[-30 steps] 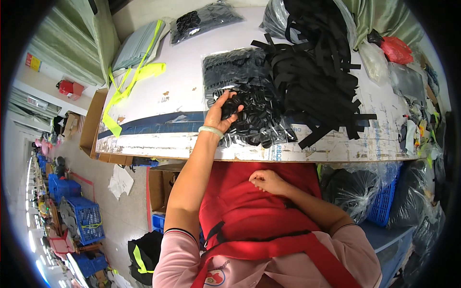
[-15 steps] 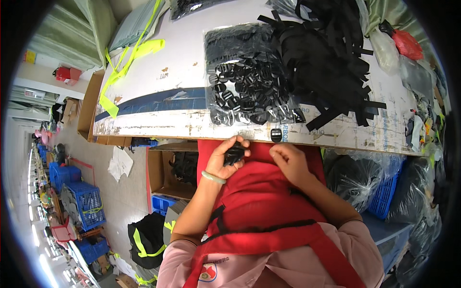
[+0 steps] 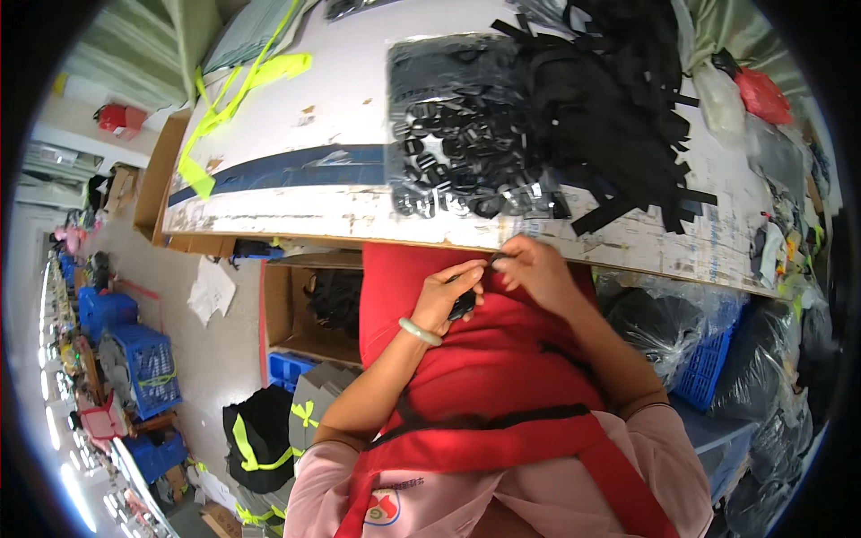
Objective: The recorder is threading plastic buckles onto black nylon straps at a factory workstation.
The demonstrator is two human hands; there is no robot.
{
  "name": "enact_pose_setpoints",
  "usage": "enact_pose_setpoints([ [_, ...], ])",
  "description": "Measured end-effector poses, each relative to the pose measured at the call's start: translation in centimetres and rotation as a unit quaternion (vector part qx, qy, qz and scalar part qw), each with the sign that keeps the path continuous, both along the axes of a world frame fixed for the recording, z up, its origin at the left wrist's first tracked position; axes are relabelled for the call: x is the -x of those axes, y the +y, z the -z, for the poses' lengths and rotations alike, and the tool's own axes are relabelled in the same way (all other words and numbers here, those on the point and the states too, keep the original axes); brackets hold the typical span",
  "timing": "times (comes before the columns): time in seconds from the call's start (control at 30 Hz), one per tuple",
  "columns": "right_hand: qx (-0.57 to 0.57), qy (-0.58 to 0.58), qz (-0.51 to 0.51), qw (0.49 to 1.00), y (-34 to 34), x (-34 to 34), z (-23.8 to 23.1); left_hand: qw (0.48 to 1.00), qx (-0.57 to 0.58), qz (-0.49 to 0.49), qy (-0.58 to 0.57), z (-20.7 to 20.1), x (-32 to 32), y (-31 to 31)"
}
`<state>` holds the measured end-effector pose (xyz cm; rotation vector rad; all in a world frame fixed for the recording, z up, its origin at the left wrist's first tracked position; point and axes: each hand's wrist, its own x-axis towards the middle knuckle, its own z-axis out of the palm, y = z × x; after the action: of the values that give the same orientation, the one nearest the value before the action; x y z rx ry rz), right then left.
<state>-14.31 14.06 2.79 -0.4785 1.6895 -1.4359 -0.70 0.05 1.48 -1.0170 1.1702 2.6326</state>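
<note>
In front of my red apron (image 3: 502,359), at the table's near edge, my two hands come together. My left hand (image 3: 439,299) is closed around a dark clump of black plastic buckles (image 3: 462,306), mostly hidden by the fingers. Pinched in my right hand (image 3: 543,274) is a small black buckle (image 3: 496,259), which meets the left fingertips. Just beyond lies a clear bag of black buckles (image 3: 457,161) on the white table (image 3: 296,211). Beside it, to the right, is a heap of black webbing straps (image 3: 610,117).
Neon yellow strips (image 3: 211,134) lie at the table's left. Below the edge stands a cardboard box (image 3: 285,309) with black items. Plastic-wrapped bundles (image 3: 659,323) and a blue crate (image 3: 713,359) are at the right. Blue baskets (image 3: 148,372) stand on the floor at left.
The buckle that lay on the table edge is gone from there. My right hand has moved up and left and now pinches a buckle against the left fingertips. My left hand has shifted slightly right.
</note>
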Motion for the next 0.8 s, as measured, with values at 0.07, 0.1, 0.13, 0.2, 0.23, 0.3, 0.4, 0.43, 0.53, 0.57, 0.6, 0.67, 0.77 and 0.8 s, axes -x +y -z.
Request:
enact_pose_setpoints([
  [0.07,0.019,-0.024,-0.021,0.999,0.2,-1.5,0.8,0.999,0.026,0.025,0.004,0.4,-0.3,0.2],
  [0.1,0.052,-0.040,-0.011,0.998,0.2,-2.1,1.3,0.997,0.059,0.043,0.002,0.5,-0.7,0.1],
  [0.13,0.044,-0.031,-0.019,0.998,0.7,-2.4,1.4,0.996,0.070,0.051,0.002,0.6,-0.8,0.2],
  [0.2,0.014,0.020,-0.054,0.998,1.4,-2.1,0.2,0.999,0.002,0.050,0.008,0.7,-1.1,-0.2],
  [0.23,0.011,0.022,-0.050,0.998,2.1,-1.3,-0.7,0.997,-0.062,0.045,0.009,0.7,-1.1,-0.4],
  [0.3,-0.053,0.416,0.002,0.908,4.0,1.5,-2.4,0.987,-0.152,0.046,0.036,1.8,-1.6,-1.1],
  [0.4,-0.129,0.553,0.059,0.821,7.9,8.0,-2.5,0.942,-0.328,0.022,0.068,2.7,-1.8,-1.2],
  [0.43,-0.164,0.628,0.044,0.759,8.8,9.2,-2.7,0.941,-0.329,0.025,0.069,2.8,-1.6,-0.9],
  [0.53,-0.161,0.472,0.043,0.866,10.2,8.4,-1.7,0.953,-0.300,0.012,0.039,3.2,-1.5,-0.5],
  [0.57,-0.160,0.470,0.040,0.867,10.4,7.5,-1.6,0.958,-0.284,0.025,0.043,3.4,-1.6,-0.4],
  [0.6,-0.151,0.470,0.013,0.870,10.7,6.6,-1.4,0.962,-0.268,0.037,0.046,3.6,-1.8,-0.3],
  [0.67,-0.142,0.467,-0.015,0.873,10.8,5.9,-1.0,0.965,-0.253,0.042,0.054,3.4,-1.9,-0.2],
  [0.77,-0.079,0.465,0.013,0.882,10.9,5.7,0.1,0.971,-0.224,0.052,0.060,2.8,-1.7,-0.2],
  [0.8,-0.077,0.462,0.011,0.883,10.6,5.5,0.1,0.974,-0.211,0.055,0.060,2.6,-1.7,-0.2],
])
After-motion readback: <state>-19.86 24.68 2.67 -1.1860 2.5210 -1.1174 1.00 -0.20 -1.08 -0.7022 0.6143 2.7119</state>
